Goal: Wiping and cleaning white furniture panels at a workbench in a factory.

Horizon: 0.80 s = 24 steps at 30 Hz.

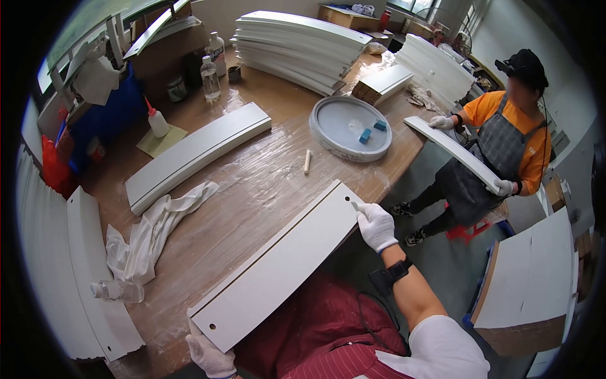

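Note:
A long white board (278, 262), with a groove along one edge and a dark hole near each end, lies slanted across the table's near edge. My left hand (211, 357), in a white glove, grips its near left end, with some fingers hidden by the board. At the other end is my gloved right hand (377, 228), closed on a small flat grey-green piece (355, 206) that meets the board's surface beside the hole. Just beyond the board, a short pale stick (307, 162) rests on the table (252, 170).
A round grey lid (320, 140) carries two blue blocks (365, 135). Around it lie a white board stack (297, 47), another board (196, 155), a white cloth (142, 240) and a clear bottle (117, 291). At right, a co-worker (505, 139) holds a white board (457, 151).

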Motion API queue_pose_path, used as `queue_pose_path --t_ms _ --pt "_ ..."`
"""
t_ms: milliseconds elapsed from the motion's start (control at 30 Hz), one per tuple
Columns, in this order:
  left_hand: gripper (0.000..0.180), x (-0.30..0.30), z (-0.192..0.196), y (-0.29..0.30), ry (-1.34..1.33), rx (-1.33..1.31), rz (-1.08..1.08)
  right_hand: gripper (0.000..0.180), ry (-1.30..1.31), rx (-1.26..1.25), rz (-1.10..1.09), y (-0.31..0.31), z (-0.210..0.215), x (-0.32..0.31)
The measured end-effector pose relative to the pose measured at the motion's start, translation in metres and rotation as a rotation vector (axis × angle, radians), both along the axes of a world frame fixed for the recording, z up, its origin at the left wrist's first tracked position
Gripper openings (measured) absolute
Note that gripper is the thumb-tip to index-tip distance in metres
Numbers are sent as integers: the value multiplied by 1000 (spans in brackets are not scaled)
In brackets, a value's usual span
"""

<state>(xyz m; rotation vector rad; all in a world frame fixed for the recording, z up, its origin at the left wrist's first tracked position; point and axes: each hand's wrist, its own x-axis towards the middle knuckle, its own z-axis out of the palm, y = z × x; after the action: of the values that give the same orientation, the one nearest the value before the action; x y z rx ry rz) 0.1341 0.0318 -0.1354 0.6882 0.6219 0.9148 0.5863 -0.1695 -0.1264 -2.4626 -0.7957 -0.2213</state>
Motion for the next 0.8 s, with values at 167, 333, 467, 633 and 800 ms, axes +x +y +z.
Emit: queue_pose_path --t_ms 167,333,467,633,800 --pt "87 13 7 -5 -11 -52 0 20 -188 0 -327 -19 -11 49" --pt "82 37 24 -3 3 -134 43 26 -185 181 116 31 0 -43" --pt "83 40 28 -6 16 -174 66 40 -121 35 486 78 13 -164" --pt "83 34 21 -1 -43 -159 37 26 28 214 926 107 24 -260" --pt "83 32 18 -3 -149 -182 44 13 -1 78 429 101 17 -167"
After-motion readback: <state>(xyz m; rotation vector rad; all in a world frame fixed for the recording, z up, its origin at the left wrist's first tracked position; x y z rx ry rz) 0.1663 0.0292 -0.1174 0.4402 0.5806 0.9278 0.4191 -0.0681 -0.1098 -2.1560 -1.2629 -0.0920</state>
